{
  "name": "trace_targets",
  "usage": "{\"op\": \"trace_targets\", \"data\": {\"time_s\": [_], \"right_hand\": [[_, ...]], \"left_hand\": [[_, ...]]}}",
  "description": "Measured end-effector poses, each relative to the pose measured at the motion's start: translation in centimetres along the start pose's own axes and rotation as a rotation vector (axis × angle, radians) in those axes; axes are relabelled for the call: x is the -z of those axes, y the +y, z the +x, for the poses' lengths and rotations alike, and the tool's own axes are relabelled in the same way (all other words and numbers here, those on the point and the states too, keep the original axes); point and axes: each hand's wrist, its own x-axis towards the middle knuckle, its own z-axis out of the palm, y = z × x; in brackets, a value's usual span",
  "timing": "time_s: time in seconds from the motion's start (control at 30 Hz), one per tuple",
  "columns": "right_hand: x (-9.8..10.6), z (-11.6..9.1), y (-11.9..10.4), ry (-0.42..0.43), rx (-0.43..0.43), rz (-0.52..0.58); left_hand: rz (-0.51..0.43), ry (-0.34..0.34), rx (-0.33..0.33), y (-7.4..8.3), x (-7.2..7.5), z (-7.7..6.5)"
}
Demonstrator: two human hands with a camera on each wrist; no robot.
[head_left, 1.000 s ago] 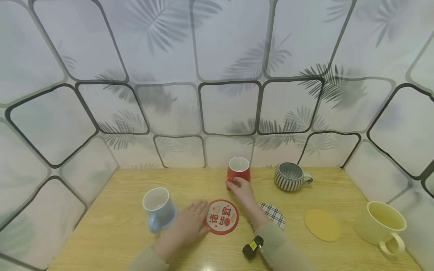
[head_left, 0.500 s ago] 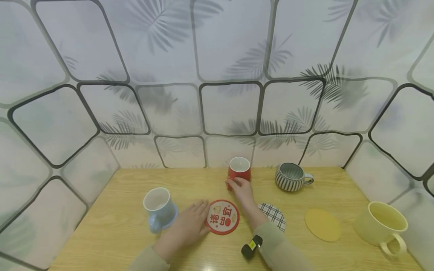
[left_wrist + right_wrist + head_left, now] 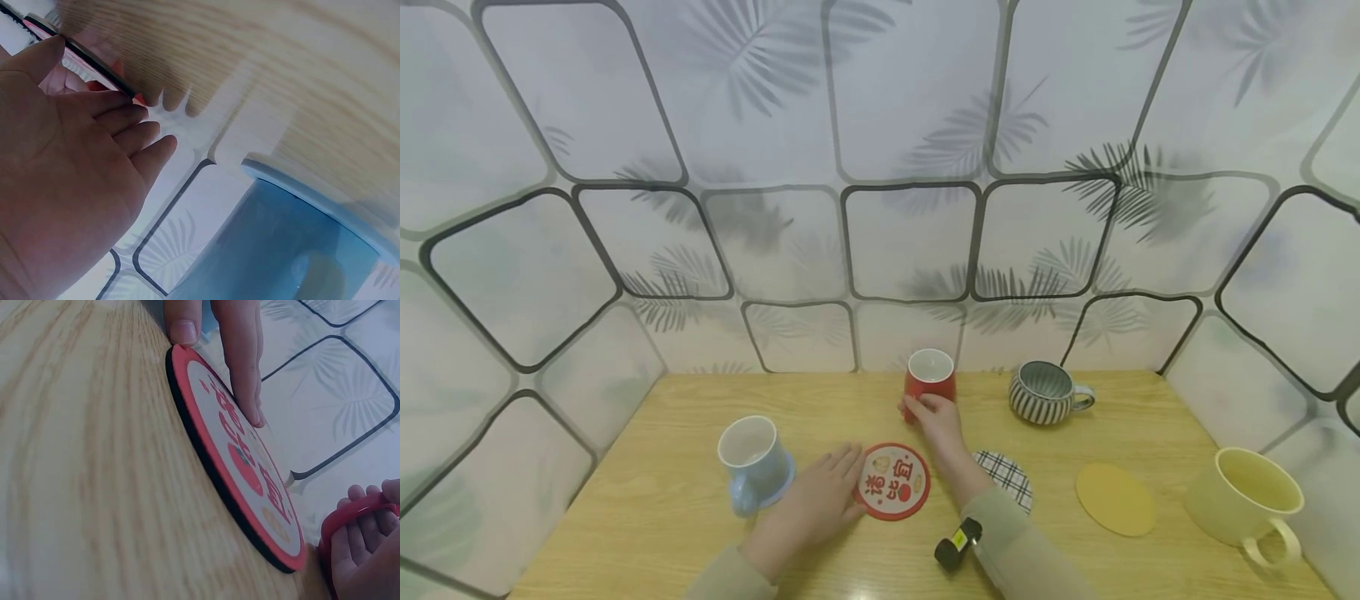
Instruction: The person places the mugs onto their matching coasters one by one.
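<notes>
In the head view my right hand (image 3: 937, 423) grips the handle of a red mug (image 3: 938, 389) with a white inside, standing near the back of the table. The right wrist view shows the fingers curled through the red handle (image 3: 357, 507). My left hand (image 3: 822, 493) lies on the table with straight fingers, its thumb and forefinger at the left edge of a round red-rimmed coaster (image 3: 880, 482) with red characters. In the right wrist view, the thumb tip meets this coaster's rim and a finger lies along it. Left of that hand, a light blue mug (image 3: 762, 467) stands on a blue coaster (image 3: 787, 473).
A striped cup (image 3: 1037, 402) stands at the back right. Partly behind the right forearm lies a checked coaster (image 3: 1009, 479). Further right are a yellow coaster (image 3: 1114, 498) and a big yellow mug (image 3: 1232, 508). A black device (image 3: 955, 546) sits at the right cuff. Patterned walls enclose the table.
</notes>
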Motion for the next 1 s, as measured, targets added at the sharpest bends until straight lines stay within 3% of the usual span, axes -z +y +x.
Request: {"op": "trace_targets", "data": {"time_s": [1.0], "right_hand": [[0.3, -0.2, 0.3, 0.062, 0.045, -0.008]], "left_hand": [[-0.044, 0.002, 0.004, -0.3, -1.0, 0.1]]}}
